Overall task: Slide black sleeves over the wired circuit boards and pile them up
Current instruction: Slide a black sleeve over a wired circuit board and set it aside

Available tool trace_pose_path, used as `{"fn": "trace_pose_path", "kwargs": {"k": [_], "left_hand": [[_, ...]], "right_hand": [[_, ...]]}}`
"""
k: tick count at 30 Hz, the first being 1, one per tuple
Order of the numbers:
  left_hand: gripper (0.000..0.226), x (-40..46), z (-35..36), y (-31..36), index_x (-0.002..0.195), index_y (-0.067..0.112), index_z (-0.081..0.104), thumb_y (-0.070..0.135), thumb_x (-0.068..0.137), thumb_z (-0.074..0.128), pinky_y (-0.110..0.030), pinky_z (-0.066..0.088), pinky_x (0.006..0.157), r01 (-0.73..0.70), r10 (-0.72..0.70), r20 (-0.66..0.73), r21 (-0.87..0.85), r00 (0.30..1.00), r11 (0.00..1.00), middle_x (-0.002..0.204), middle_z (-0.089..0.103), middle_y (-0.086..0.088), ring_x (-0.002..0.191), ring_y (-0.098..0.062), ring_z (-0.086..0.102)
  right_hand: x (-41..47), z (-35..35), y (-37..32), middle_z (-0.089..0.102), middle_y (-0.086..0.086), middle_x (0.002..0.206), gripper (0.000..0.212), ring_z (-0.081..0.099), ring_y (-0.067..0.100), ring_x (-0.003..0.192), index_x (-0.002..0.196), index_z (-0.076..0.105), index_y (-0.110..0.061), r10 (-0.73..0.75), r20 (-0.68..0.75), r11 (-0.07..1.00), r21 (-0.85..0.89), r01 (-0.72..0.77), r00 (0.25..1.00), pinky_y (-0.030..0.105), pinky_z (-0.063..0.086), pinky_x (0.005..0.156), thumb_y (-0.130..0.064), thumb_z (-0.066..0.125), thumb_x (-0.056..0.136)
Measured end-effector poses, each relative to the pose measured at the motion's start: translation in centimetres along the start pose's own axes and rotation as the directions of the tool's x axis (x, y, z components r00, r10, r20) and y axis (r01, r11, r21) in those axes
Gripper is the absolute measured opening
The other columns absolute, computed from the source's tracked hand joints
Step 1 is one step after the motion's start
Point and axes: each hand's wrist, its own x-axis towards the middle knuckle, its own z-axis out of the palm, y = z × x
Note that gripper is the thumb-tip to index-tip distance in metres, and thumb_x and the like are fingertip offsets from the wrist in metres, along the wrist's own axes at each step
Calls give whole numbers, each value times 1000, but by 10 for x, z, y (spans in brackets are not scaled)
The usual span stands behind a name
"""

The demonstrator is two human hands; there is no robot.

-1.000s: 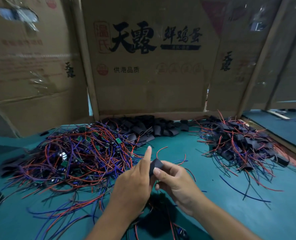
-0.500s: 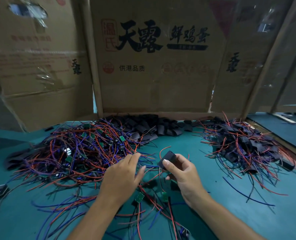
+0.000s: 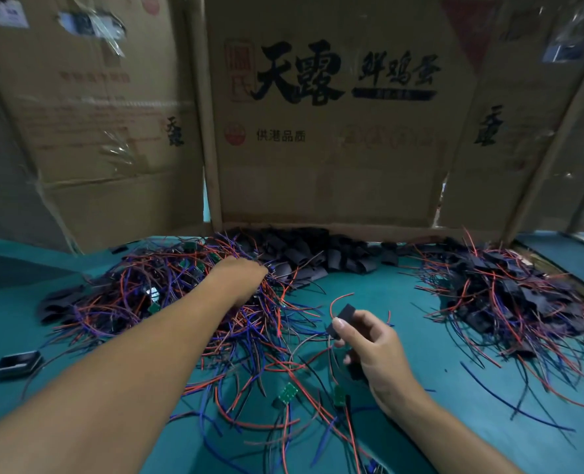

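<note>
My right hand (image 3: pixel 374 347) pinches a black sleeve (image 3: pixel 341 319) between thumb and fingers, above the teal table. My left hand (image 3: pixel 241 278) reaches forward into the tangle of red and purple wired circuit boards (image 3: pixel 140 292) at the left; its fingers curl down into the wires and what they hold is hidden. Loose black sleeves (image 3: pixel 318 254) lie heaped at the back against the cardboard. A pile of sleeved boards (image 3: pixel 509 295) with trailing wires sits at the right. Two bare green boards (image 3: pixel 288 393) lie among wires near me.
Cardboard box walls (image 3: pixel 335 131) stand along the back of the teal table (image 3: pixel 420 364). A small black tray-like piece (image 3: pixel 17 364) lies at the left edge. Loose wires spread across the front middle. A wooden edge (image 3: pixel 557 268) borders the table at the right.
My left hand has left the sleeve and stretched forward into the wire tangle. My right hand has kept the black sleeve and stayed near the middle.
</note>
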Motion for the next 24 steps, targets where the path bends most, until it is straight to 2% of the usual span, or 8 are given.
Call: {"fn": "trace_pose_path", "kwargs": {"k": [2,5,10,13,15,20,22,24], "left_hand": [[40,2,1,0,128,13,53,-2,91,55,-41,47,86,-49,54,-32,135,998,990,124,63,-9,111,-30,61],[26,-3,-2,3,117,13,59,2,93,55,-36,37,71,-96,132,-93,316,987,944,106,68,-5,97,-27,65],[36,-8,-2,-6,131,12,48,6,96,54,-42,41,93,-178,259,-170,384,951,906,125,64,-7,117,-27,56],[29,-8,-8,-7,125,16,47,10,97,53,-39,37,90,-248,332,-211,344,919,905,120,64,-3,113,-25,56],[28,-10,-16,-6,122,20,49,10,96,54,-37,36,89,-232,327,-276,326,904,917,117,62,-1,110,-24,55],[22,-31,-58,-1,114,28,60,22,93,56,-35,38,84,-49,198,-536,280,821,959,109,57,1,104,-23,53],[18,-48,-71,5,110,27,64,23,93,57,-37,43,76,10,49,-644,88,764,996,96,67,0,91,-26,63],[19,-71,-76,12,109,27,66,25,91,62,-36,51,66,3,-199,-710,-267,675,964,78,71,-2,73,-29,67]], "right_hand": [[0,0,1,70,10,84,23,62,14,71,87,70,-19,-3,3,1000,-7,3,1000,27,46,52,-38,77,75],[0,1,2,70,15,85,24,62,14,71,86,70,-21,-11,6,1000,-16,11,1000,27,46,52,-41,77,74],[1,0,3,71,12,86,22,64,15,72,87,70,-20,-2,10,1000,-21,2,1000,28,47,52,-38,78,77],[1,-1,4,69,14,85,19,63,17,71,86,70,-19,-6,8,1000,-6,6,1000,27,47,51,-34,79,78],[2,-2,4,68,17,84,22,62,17,71,86,70,-19,-1,1,1000,3,1,1000,26,46,51,-36,79,75],[3,-3,5,66,9,78,21,58,21,67,84,69,-14,6,2,998,59,-6,1000,27,45,50,-31,81,77],[4,-3,6,65,11,77,26,53,25,66,84,68,-12,5,-9,998,70,-4,1000,28,44,51,-33,82,75],[3,-2,5,64,9,75,24,52,25,66,82,68,-14,3,-20,996,84,-1,1000,28,42,50,-34,80,73]]}}
